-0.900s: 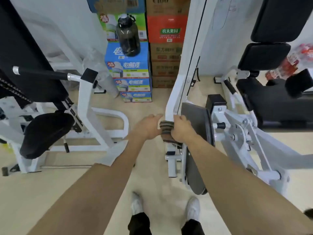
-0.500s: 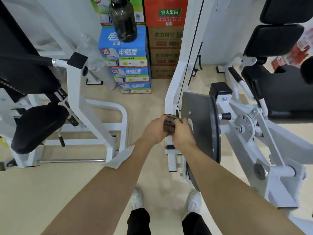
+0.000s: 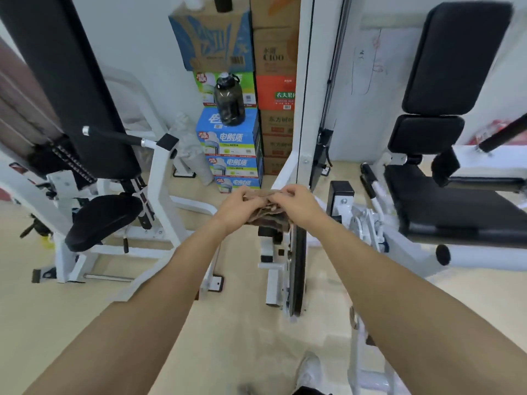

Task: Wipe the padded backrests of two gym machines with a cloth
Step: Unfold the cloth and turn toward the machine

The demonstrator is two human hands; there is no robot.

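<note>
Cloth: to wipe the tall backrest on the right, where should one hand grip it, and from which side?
Probably its gathered top, from above. The cloth is bunched between the left hand and right hand, both pinching its upper folds while looser layers hang below. The right hand, nearer the backrest, gripping there would leave that lower part free as a wiping face.

Bare forearms [image 3: 159,295], white shoe [image 3: 310,370], dark trousers [image 3: 312,392].
</note>
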